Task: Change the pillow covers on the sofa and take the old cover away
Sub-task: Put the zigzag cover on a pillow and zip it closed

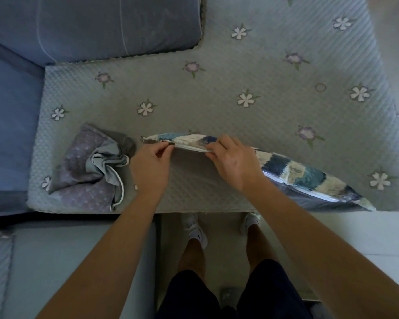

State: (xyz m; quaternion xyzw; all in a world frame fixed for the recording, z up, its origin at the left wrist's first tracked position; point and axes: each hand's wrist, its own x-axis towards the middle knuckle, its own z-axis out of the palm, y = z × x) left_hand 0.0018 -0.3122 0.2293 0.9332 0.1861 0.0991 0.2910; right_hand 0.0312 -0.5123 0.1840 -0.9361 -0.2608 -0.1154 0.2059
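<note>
A pillow in a blue, teal and cream patterned cover stands on edge across the sofa seat, its zipper edge facing me. My left hand pinches the zipper edge near the pillow's left end. My right hand grips the same edge a little further right. A crumpled grey-purple dotted cover lies on the seat to the left of my left hand, untouched.
The seat carries a quilted grey-green mat with flower motifs. A blue back cushion sits at the far left, and a blue armrest at the left. White tiled floor lies to the right. My legs stand at the seat's front edge.
</note>
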